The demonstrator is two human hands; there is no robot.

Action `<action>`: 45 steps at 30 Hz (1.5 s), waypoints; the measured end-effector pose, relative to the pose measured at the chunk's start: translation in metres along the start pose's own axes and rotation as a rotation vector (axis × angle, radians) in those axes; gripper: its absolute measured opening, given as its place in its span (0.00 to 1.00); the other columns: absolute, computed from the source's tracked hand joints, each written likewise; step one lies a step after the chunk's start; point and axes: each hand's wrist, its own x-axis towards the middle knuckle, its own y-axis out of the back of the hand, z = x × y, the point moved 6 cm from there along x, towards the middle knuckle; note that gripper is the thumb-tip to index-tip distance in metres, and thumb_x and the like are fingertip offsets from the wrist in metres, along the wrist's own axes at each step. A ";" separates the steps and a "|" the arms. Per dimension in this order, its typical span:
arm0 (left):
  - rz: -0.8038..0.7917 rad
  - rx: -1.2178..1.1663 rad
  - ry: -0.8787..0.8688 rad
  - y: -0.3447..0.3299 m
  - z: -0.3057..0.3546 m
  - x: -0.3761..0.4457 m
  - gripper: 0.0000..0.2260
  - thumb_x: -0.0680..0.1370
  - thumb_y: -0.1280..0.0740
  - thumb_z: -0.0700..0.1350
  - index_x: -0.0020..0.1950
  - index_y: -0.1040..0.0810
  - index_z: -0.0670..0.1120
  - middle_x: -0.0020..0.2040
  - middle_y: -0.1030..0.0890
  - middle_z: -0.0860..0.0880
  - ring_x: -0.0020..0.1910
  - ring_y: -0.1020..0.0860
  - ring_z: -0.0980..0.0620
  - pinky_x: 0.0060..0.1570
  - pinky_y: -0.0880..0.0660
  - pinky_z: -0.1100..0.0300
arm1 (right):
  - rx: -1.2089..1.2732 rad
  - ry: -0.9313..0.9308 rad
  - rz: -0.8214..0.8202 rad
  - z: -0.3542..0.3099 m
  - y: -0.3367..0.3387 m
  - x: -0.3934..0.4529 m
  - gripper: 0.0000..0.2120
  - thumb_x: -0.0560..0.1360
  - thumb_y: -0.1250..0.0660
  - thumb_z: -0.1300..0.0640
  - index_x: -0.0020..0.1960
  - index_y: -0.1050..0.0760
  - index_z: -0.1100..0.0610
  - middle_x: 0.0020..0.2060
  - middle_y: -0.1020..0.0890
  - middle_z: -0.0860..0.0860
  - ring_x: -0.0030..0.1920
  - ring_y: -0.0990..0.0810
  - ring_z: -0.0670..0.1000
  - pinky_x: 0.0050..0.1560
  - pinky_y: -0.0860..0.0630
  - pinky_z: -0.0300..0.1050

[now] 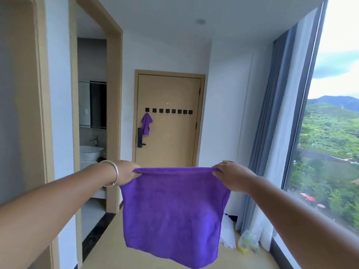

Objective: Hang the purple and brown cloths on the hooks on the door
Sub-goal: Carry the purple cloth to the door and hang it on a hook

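Gripping purple cloth (pixel 172 212): left hand (pixel 127 172), right hand (pixel 232 174); no writing legible.

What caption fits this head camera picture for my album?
Both hands, left hand and right hand, hold a purple cloth spread out, facing a door where another purple cloth already hangs.

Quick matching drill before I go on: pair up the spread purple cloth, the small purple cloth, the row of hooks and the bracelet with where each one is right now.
Things:
1. spread purple cloth
2. small purple cloth
3. row of hooks
4. bracelet

Places:
A. on the left wrist
B. across the door, mostly bare
C. hanging from the leftmost hook
D. held by its top corners between the left hand and the right hand

Pairs: 1-D, 2-C, 3-B, 4-A
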 end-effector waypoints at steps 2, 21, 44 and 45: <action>0.043 0.047 0.027 0.008 -0.003 0.000 0.15 0.83 0.48 0.52 0.52 0.24 0.47 0.50 0.20 0.49 0.49 0.23 0.48 0.47 0.30 0.56 | -0.007 0.010 -0.002 -0.002 0.003 0.005 0.19 0.82 0.50 0.46 0.61 0.24 0.51 0.58 0.22 0.49 0.63 0.29 0.51 0.64 0.31 0.51; 0.159 0.232 0.071 0.018 -0.105 0.122 0.18 0.83 0.54 0.55 0.47 0.26 0.55 0.48 0.23 0.55 0.53 0.27 0.53 0.62 0.37 0.44 | -0.045 0.045 0.016 -0.017 -0.046 0.161 0.20 0.82 0.52 0.44 0.63 0.26 0.48 0.60 0.23 0.48 0.65 0.31 0.50 0.66 0.34 0.50; 0.140 0.205 0.072 0.019 -0.233 0.325 0.19 0.83 0.54 0.55 0.49 0.24 0.56 0.49 0.22 0.57 0.53 0.26 0.55 0.62 0.37 0.47 | 0.004 0.027 -0.008 -0.022 -0.114 0.397 0.19 0.83 0.50 0.45 0.63 0.26 0.50 0.58 0.24 0.49 0.64 0.31 0.52 0.60 0.33 0.49; 0.136 0.206 0.076 0.017 -0.236 0.337 0.19 0.83 0.54 0.55 0.49 0.24 0.56 0.49 0.22 0.57 0.52 0.25 0.55 0.62 0.37 0.48 | 0.011 0.030 -0.009 -0.018 -0.121 0.409 0.18 0.83 0.50 0.45 0.63 0.26 0.50 0.57 0.24 0.49 0.64 0.31 0.52 0.59 0.33 0.49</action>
